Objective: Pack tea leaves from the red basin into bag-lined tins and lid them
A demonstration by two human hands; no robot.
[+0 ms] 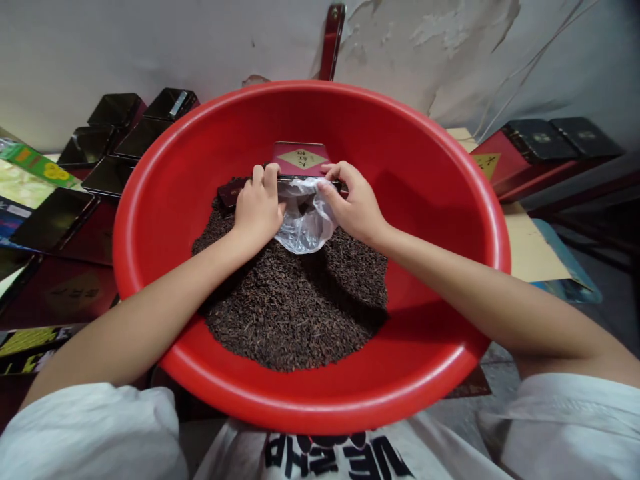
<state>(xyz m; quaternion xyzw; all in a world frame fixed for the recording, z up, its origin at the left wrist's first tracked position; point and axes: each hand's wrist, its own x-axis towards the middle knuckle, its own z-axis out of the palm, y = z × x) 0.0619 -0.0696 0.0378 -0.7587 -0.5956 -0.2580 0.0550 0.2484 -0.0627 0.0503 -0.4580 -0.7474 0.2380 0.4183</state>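
Observation:
A wide red plastic basin [435,287] holds a heap of dark, dry loose tea [295,313]. Near its far side, a maroon tea tin [300,157] with a gold diamond label lies on the tea, its mouth towards me. Out of that mouth comes a clear plastic bag [307,233], its opening spread. My left hand [257,210] is closed at the left of the mouth, fingers curled over the tin's edge and thumb against the bag. With thumb and fingers, my right hand [355,203] pinches the bag's right edge. A dark maroon lid-like piece [231,193] lies left of the tin, partly hidden.
Several dark-topped maroon tins [60,220] crowd the left side, near a green box [40,163]. More tins [535,143] stand at the right above a cardboard sheet [533,247]. Behind the basin, a narrow maroon piece [333,43] leans against the peeling wall [200,40].

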